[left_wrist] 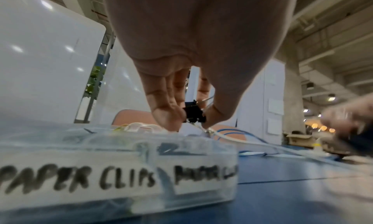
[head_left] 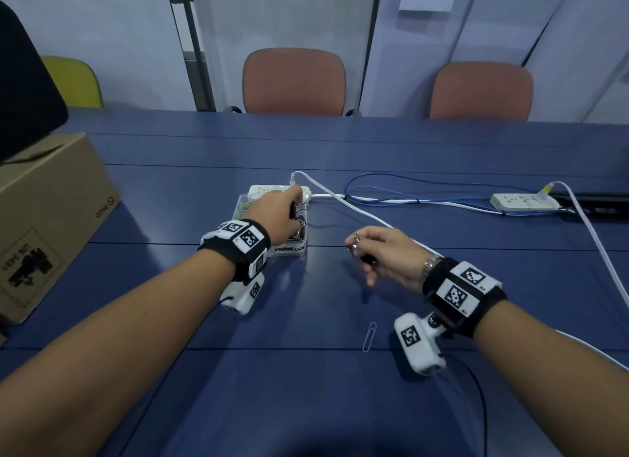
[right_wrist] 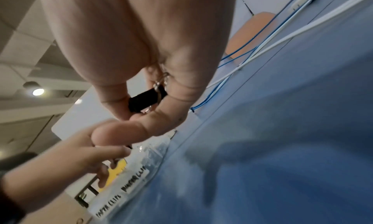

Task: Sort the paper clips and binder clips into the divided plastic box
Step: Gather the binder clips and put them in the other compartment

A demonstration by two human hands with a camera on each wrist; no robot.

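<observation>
Clear divided box [head_left: 292, 249] on blue counter [head_left: 442, 143]: left cell, labelled PAPER CLIPS, holds coloured paper clips [head_left: 245, 206]; right cell contents mostly hidden under left hand [head_left: 277, 216]. Left fingers [left_wrist: 167, 114] pinch black binder clip [left_wrist: 194, 111] above box. Right hand [head_left: 388, 255] grips second binder clip [right_wrist: 145, 100], well right of box. Loose paper clip [head_left: 370, 336] on counter nearer person. Right label blurred.

Dim cool indoor light, wide-angle bending at edges, wrist views blurred (motion smear)
</observation>
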